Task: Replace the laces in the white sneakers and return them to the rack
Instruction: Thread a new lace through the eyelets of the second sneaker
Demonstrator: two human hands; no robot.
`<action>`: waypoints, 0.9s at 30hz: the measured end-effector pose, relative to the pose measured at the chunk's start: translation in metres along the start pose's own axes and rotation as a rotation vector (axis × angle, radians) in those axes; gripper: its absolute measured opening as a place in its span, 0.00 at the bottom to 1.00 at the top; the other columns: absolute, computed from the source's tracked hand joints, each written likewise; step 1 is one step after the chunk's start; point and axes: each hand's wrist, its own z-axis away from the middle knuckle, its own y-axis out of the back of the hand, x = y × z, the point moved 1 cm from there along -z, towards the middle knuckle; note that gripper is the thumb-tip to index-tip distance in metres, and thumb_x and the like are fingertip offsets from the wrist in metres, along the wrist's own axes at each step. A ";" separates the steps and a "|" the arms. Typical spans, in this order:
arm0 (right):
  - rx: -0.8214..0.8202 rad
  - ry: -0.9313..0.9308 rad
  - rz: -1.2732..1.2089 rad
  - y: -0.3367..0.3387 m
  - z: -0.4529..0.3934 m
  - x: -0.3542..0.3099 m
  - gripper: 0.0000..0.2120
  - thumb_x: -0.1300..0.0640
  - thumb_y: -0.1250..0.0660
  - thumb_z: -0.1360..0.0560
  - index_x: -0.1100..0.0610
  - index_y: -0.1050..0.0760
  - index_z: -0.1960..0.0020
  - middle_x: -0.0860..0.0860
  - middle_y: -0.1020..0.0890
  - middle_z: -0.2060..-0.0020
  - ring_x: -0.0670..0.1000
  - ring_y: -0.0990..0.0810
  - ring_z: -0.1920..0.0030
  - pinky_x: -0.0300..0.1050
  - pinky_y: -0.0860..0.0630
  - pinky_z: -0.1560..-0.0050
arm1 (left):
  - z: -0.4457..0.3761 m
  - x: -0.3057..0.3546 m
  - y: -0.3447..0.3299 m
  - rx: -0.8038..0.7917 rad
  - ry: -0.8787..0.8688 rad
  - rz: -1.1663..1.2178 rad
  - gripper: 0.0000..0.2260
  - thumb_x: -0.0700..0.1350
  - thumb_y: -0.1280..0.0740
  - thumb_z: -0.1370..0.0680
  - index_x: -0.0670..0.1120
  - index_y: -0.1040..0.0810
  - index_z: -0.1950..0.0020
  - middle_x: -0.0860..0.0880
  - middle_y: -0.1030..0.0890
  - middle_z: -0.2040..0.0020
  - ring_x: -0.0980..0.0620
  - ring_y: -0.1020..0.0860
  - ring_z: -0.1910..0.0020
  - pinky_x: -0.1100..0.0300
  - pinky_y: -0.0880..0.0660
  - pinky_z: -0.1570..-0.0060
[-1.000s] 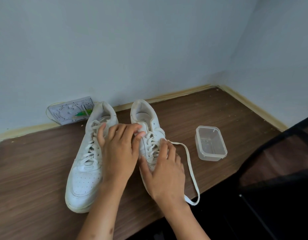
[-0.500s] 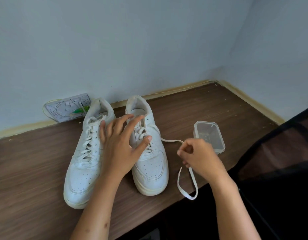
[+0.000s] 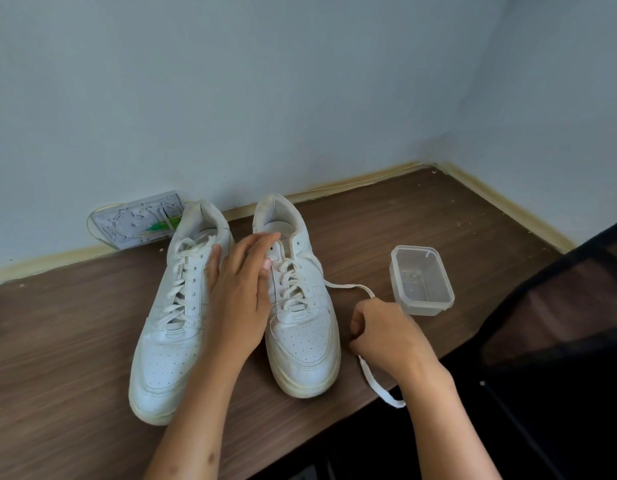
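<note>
Two hands are at the shoes. Your left hand (image 3: pixel 239 299) lies flat w/ fingers straight and spread, between the two sneakers, fingertips on the tongue and top lacing of the right sneaker (image 3: pixel 296 306). Your right hand (image 3: pixel 383 334) is curled round the loose lace (image 3: pixel 348 287), just right of that shoe's toe. The lace runs from the upper eyelets across the bench (image 3: pixel 57 358) into your fist; its free end hangs out below, past the bench's front edge. The left sneaker (image 3: pixel 175 313) is fully laced and sits beside the right one, heels toward the wall. A clear plastic tub (image 3: pixel 421 280), lid off, stands near your right hand, not touching; can't tell if anything's in it. A flat patterned packet (image 3: pixel 137 220) leans on the wall behind the left shoe.
</note>
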 end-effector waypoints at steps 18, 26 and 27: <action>0.475 0.357 -0.469 0.010 -0.002 -0.018 0.12 0.65 0.31 0.25 0.48 0.21 0.55 0.42 0.21 0.56 0.41 0.21 0.57 0.29 0.25 0.58 | -0.006 -0.004 0.020 0.031 0.019 0.137 0.13 0.39 0.33 0.21 0.54 0.19 0.40 0.55 0.25 0.47 0.60 0.27 0.49 0.74 0.31 0.52; 0.555 0.623 -0.563 -0.002 -0.009 -0.058 0.14 0.64 0.32 0.22 0.52 0.27 0.39 0.44 0.20 0.54 0.41 0.21 0.51 0.30 0.25 0.51 | -0.006 -0.006 0.024 -0.109 0.046 0.180 0.18 0.38 0.29 0.24 0.55 0.21 0.38 0.55 0.30 0.43 0.57 0.29 0.43 0.78 0.37 0.45; 0.554 0.632 -0.537 -0.005 -0.009 -0.063 0.15 0.63 0.32 0.22 0.51 0.28 0.38 0.44 0.20 0.54 0.41 0.21 0.51 0.32 0.24 0.51 | -0.006 -0.006 0.024 -0.100 0.046 0.187 0.17 0.38 0.29 0.25 0.54 0.21 0.39 0.54 0.29 0.43 0.56 0.28 0.43 0.76 0.35 0.46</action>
